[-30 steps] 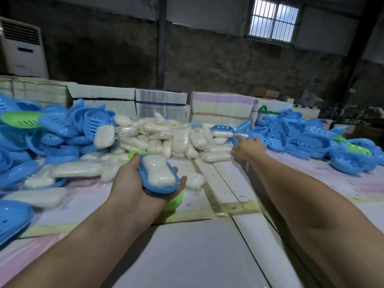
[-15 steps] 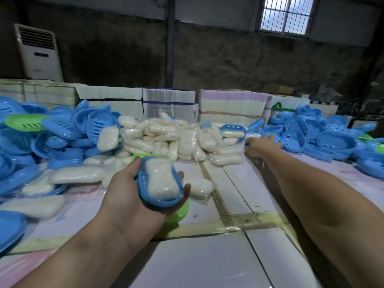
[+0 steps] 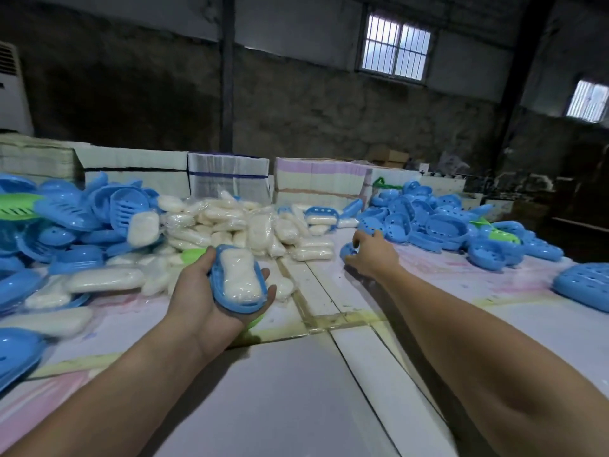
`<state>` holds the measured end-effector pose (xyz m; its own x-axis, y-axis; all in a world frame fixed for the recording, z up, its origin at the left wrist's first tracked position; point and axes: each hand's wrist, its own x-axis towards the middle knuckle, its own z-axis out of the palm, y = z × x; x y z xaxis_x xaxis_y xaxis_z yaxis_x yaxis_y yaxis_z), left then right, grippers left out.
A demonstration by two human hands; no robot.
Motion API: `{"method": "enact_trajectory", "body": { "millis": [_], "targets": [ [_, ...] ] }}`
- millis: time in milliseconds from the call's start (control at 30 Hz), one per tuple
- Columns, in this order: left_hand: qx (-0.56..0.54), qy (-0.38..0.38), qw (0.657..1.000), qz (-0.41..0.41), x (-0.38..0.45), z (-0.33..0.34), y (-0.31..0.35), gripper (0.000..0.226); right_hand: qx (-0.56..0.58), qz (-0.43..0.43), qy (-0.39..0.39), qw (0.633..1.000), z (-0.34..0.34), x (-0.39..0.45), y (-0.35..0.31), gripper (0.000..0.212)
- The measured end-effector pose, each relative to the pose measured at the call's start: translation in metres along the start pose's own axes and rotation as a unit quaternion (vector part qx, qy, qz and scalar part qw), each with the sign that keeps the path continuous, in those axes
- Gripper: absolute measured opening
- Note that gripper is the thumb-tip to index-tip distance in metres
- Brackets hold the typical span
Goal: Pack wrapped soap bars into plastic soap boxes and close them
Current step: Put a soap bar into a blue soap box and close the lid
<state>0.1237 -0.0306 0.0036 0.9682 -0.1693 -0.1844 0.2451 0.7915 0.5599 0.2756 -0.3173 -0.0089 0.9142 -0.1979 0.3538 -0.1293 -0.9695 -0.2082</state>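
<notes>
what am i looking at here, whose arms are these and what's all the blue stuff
No machine here: a person wears a camera on the head, so you see their own two arms from above. The left hand holds a blue soap box half with a wrapped soap bar lying in it, still uncovered. The right hand reaches forward and grips another blue box piece at the edge of the right-hand pile of blue box halves. In the middle lies a heap of wrapped soap bars, all on a white table.
</notes>
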Motion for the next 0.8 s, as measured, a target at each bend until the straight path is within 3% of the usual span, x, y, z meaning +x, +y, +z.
{"method": "enact_trajectory", "body": {
  "millis": [100, 167, 233, 333, 533, 800],
  "targets": [
    [-0.008, -0.007, 1.0, -0.003, -0.001, 0.0, 0.002, 0.036, 0.048, 0.03, 0.002, 0.998, -0.018, -0.021, -0.005, 0.054],
    [-0.014, 0.001, 1.0, 0.004, -0.002, 0.0, 0.004, 0.036, 0.148, 0.033, 0.05, 0.987, -0.035, -0.035, -0.021, 0.053],
    [-0.022, 0.006, 1.0, 0.014, -0.004, 0.0, 0.006, 0.037, 0.305, 0.008, 0.077, 0.949, -0.052, -0.053, -0.05, 0.045],
    [-0.028, 0.013, 0.999, 0.024, -0.004, 0.0, 0.008, 0.038, 0.506, -0.066, 0.014, 0.86, -0.061, -0.096, -0.1, 0.038],
    [0.023, 0.003, 1.0, 0.015, 0.001, 0.003, 0.004, 0.039, 0.49, -0.186, -0.037, 0.851, -0.046, -0.148, -0.139, 0.045],
    [0.057, 0.018, 0.997, 0.057, -0.002, 0.011, -0.009, 0.044, 0.509, -0.139, -0.109, 0.843, -0.05, -0.144, -0.126, 0.052]
  ]
}}
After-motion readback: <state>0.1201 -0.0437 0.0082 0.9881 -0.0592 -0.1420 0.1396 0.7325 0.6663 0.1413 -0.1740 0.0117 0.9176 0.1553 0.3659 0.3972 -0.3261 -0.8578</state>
